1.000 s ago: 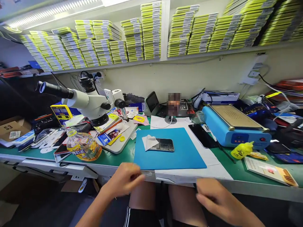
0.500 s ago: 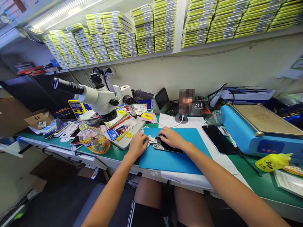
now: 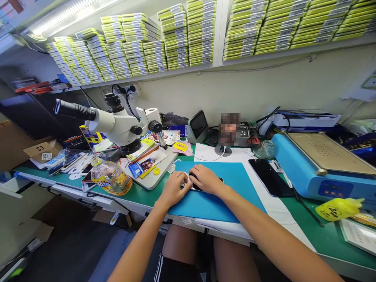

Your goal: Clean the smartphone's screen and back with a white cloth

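On a blue mat (image 3: 235, 203) lies a phone with a dark front (image 3: 197, 189), mostly hidden beneath my right hand (image 3: 206, 180). A crumpled white tissue (image 3: 186, 177) sits between my two hands at the phone's left end. My left hand (image 3: 175, 188) is closed on this tissue, thumb reaching toward the phone's near edge. The right hand's fingers are curled down beside the tissue, over the phone. What their tips grip is hidden.
A microscope (image 3: 117, 127) and a plastic bottle (image 3: 111, 178) stand left. To the right are another black phone (image 3: 268, 178), a blue heating plate machine (image 3: 311, 172) and a yellow squeeze bottle (image 3: 337, 208). A glass jar (image 3: 264, 149) is behind.
My right hand has shifted left along the phone and its fingers have curled in. My left hand has come closer to it. Less of the phone and tissue shows.
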The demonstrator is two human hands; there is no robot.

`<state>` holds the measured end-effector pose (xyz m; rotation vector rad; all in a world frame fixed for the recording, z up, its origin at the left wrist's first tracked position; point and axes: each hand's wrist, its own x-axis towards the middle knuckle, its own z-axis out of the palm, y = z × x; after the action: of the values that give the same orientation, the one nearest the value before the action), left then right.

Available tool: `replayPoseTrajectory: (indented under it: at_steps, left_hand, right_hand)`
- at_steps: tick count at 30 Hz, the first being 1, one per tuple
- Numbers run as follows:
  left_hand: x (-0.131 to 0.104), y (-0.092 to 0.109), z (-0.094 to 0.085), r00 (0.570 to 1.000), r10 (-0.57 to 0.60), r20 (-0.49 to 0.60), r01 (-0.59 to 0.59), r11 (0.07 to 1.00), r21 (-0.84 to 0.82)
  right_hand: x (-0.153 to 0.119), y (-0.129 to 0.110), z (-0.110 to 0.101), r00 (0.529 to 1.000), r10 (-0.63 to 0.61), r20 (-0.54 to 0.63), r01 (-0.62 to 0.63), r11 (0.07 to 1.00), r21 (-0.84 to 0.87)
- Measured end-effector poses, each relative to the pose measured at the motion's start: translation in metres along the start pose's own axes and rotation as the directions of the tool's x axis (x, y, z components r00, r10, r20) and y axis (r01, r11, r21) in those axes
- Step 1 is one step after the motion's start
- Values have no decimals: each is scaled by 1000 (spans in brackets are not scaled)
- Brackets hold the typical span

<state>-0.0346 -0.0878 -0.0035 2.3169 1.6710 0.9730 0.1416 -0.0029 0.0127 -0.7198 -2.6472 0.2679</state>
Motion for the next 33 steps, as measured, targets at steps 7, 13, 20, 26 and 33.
replayPoseTrajectory:
  at_steps: [7,13,20,26,33]
  left_hand:
    - [-3,0,0,999,-32,-12,32,999,27]
    - [-6,-2,-1,997,-79,-16,79,995,53]
    - [-7,3,-4,997,-71,9,70,994,79]
    - [-11,1,-1,998,-58,21,56,994,90]
    - [-13,-1,0,998,-51,37,48,995,88]
  right_hand:
    - [2,2,2,1000,0,1,0,1000,-18]
    - [3,2,1,1000,-10,24,11,1000,-27]
    - [3,-1,1,1000,4,26,-3,1000,-21]
    - [3,-1,2,1000,15,25,-14,1000,-22]
    - [6,-3,5,998,54,23,-53,998,-27]
